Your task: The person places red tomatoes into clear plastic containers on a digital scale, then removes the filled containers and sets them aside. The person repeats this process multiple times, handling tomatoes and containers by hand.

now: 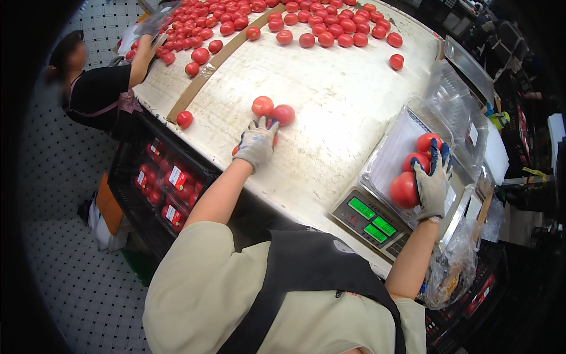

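Note:
My left hand point(257, 140), in a grey work glove, reaches over a few tomatoes on the white table point(327, 84). Two of them, one tomato point(262, 106) and another tomato point(284, 114), lie just beyond its fingertips; others are partly hidden under the palm. Whether its fingers grip one cannot be told. Gloved too, with blue on the fingers, my right hand point(432, 177) rests against tomatoes in a clear plastic tray point(376, 170). A large tomato point(403, 190) is beside its thumb. The tray, with a pale liner, sits on a digital scale point(369, 223) with lit green displays.
Many tomatoes point(345, 26) are spread at the table's far side, around a cardboard strip point(221, 62). Packed tomatoes fill a black crate point(132, 186) below the left edge. Clear plastic containers point(455, 97) stand at right. A co-worker point(97, 88) reaches over the table's left side.

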Demonstrator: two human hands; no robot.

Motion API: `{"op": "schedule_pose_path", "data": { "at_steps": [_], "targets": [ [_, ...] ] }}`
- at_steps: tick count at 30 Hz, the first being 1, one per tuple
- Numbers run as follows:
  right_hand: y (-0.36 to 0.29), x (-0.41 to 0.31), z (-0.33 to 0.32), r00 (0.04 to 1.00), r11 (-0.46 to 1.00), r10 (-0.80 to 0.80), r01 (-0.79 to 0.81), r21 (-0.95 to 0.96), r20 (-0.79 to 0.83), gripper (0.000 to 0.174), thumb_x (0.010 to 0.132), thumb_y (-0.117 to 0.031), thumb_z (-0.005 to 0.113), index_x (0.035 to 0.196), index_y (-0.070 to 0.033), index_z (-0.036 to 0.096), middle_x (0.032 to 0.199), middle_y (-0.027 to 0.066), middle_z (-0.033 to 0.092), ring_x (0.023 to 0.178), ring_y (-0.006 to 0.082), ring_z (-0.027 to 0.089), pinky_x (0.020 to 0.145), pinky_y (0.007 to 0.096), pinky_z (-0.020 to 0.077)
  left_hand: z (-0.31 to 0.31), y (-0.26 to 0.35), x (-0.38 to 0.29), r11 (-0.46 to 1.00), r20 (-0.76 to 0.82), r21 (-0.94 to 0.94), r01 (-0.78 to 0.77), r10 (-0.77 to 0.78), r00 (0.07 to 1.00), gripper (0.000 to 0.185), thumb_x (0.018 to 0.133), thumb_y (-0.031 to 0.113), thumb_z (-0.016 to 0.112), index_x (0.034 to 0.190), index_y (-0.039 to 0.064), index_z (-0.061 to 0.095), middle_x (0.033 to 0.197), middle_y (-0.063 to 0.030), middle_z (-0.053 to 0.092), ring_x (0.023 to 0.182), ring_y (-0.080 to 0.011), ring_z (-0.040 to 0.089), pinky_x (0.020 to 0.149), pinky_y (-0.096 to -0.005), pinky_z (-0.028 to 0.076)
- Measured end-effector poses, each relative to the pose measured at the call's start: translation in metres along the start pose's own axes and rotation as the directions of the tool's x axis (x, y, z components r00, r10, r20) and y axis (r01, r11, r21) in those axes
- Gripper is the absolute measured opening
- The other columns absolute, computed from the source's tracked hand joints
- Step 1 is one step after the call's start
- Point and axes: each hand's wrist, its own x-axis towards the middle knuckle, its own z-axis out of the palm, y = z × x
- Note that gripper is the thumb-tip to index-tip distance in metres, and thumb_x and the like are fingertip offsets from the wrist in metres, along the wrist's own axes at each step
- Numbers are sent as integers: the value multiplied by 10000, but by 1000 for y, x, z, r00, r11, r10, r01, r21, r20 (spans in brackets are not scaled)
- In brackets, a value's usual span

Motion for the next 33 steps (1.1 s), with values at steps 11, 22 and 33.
{"op": "schedule_pose_path", "data": {
  "at_steps": [11, 22, 33],
  "targets": [
    [-6, -2, -2, 994, 994, 104, -103, -24, 43, 742, 806, -484, 727, 1461, -209, 512, 1614, 177, 302, 1486, 401, 254, 1204, 508, 226, -91, 193, 23, 122, -519, -758, -641, 483, 706, 965, 641, 201, 935, 1458, 68, 438, 1390, -148, 518, 1278, -247, 527, 1041, -381, 470],
    [25, -29, -10, 956, 948, 122, -32, 318, -268, 574, 828, -314, 767, 1344, -117, 610, 1438, 150, 535, 1334, 341, 480, 1130, 455, 360, -80, 206, 82, 500, -696, -253, -828, 501, 515, 485, 751, 254, 800, 1185, 81, 670, 1278, -151, 608, 1244, -339, 535, 1079, -451, 402],
    [17, -83, -36, 929, 435, 366, -115, 893, -58, 599, 882, 45, 644, 1446, -5, 450, 1403, 135, 526, 1218, 191, 552, 1026, 285, 465, 17, -50, -17, 893, -427, -442, -78, -133, 895, 492, 792, 195, 788, 1223, 10, 639, 1245, -154, 607, 1167, -345, 577, 1023, -416, 457]
  ]
}}
